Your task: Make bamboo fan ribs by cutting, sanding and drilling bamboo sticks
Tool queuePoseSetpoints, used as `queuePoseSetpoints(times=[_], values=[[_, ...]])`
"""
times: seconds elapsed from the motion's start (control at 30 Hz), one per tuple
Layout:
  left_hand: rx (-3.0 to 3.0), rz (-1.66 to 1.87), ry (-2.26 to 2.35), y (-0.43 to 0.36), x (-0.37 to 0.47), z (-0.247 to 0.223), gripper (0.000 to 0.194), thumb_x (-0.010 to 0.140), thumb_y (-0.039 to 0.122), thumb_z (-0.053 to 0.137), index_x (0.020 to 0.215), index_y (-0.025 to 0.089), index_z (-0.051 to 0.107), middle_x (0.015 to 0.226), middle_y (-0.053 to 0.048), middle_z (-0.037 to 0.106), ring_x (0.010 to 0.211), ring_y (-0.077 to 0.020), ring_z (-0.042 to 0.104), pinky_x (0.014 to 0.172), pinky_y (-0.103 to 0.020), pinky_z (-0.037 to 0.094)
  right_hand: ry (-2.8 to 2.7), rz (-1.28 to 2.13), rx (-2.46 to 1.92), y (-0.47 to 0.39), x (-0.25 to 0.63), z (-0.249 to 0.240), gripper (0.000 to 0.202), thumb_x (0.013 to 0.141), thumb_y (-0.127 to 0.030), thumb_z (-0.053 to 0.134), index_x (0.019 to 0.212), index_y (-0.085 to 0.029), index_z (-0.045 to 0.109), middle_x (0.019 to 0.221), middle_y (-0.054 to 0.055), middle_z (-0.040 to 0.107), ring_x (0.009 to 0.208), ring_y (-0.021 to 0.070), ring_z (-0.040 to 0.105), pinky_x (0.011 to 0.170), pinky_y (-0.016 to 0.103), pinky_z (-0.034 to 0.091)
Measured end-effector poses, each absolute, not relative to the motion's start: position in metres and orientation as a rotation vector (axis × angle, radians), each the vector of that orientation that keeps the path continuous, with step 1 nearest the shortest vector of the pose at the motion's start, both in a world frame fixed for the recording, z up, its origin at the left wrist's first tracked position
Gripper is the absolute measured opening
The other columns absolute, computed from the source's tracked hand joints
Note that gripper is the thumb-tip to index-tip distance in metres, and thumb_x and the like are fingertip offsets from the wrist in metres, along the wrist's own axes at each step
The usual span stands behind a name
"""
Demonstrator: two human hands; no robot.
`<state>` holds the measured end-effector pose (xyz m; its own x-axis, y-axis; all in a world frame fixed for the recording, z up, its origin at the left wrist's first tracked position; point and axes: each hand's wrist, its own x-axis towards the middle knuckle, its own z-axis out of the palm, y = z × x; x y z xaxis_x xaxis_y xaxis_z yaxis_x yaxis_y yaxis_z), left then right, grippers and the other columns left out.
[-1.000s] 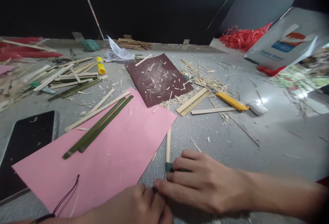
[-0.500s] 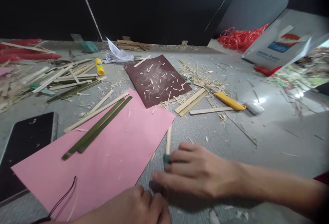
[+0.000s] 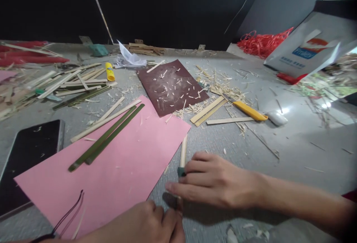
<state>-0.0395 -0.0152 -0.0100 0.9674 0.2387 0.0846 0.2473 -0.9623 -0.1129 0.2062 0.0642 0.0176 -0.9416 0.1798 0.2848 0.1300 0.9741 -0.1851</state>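
Note:
A pale bamboo strip (image 3: 183, 153) lies lengthwise beside the right edge of a pink paper sheet (image 3: 119, 172). My right hand (image 3: 216, 179) presses its fingers down on a small dark green piece (image 3: 181, 171) that sits across the strip; its material is hard to tell. Closer to me, my left hand (image 3: 156, 222) is closed around the strip's near end, mostly hidden by the fingers. A thin black cord (image 3: 68, 213) hangs at the left wrist. Two green bamboo strips (image 3: 111, 135) rest on the pink paper.
A phone (image 3: 33, 161) lies at left, partly under the paper. Ahead are a brown sheet (image 3: 173, 90) strewn with shavings, a yellow cutter (image 3: 249, 110), a glue stick (image 3: 109, 72) and loose bamboo strips (image 3: 64, 83). A white bag (image 3: 304, 45) stands back right, near red string (image 3: 262, 44).
The view has shifted slightly. My right hand stays on the green piece with almost no movement. My left hand remains at the near end, where a bit more of the strip shows.

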Motion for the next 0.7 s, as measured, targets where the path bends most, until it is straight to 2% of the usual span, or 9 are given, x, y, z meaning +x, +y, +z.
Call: queuePoseSetpoints(times=[0.23, 0.47, 0.6, 0.7], values=[[-2.985, -0.087, -0.358, -0.015, -0.039, -0.009, 0.034, 0.083, 0.010, 0.071, 0.116, 0.006, 0.060, 0.072, 0.000, 0.069, 0.051, -0.0169, 0.061, 0.038, -0.033, 0.040, -2.751, 0.230, -0.390, 0.083, 0.212, 0.013, 0.038, 0.111, -0.014, 0.031, 0.139, -0.008, 0.055, 0.087, 0.006, 0.068, 0.085, 0.0182, 0.058, 0.076, 0.035, 0.040], [-2.976, -0.093, -0.319, -0.016, -0.040, -0.013, 0.043, 0.077, 0.011, 0.073, 0.117, 0.006, 0.059, 0.072, 0.000, 0.071, 0.048, -0.0191, 0.059, 0.035, -0.036, 0.040, -2.792, 0.299, -0.264, 0.069, 0.208, 0.016, 0.033, 0.111, -0.020, 0.040, 0.137, -0.008, 0.057, 0.089, 0.005, 0.069, 0.084, 0.0188, 0.057, 0.075, 0.035, 0.040], [-3.007, -0.101, -0.319, -0.015, -0.041, -0.013, 0.034, 0.082, 0.012, 0.071, 0.114, 0.008, 0.061, 0.084, -0.004, 0.075, 0.055, -0.0189, 0.064, 0.039, -0.035, 0.042, -2.733, 0.249, -0.424, 0.086, 0.215, 0.009, 0.039, 0.110, -0.014, 0.032, 0.142, -0.009, 0.053, 0.089, 0.005, 0.068, 0.084, 0.0188, 0.055, 0.078, 0.035, 0.038], [-3.025, -0.188, -0.409, -0.013, -0.041, -0.012, 0.023, 0.086, 0.015, 0.069, 0.108, 0.012, 0.063, 0.083, -0.003, 0.074, 0.056, -0.0182, 0.063, 0.041, -0.033, 0.042, -2.750, 0.248, -0.429, 0.090, 0.217, 0.008, 0.040, 0.110, -0.013, 0.029, 0.142, -0.008, 0.053, 0.088, 0.005, 0.067, 0.084, 0.0189, 0.055, 0.078, 0.036, 0.037]])
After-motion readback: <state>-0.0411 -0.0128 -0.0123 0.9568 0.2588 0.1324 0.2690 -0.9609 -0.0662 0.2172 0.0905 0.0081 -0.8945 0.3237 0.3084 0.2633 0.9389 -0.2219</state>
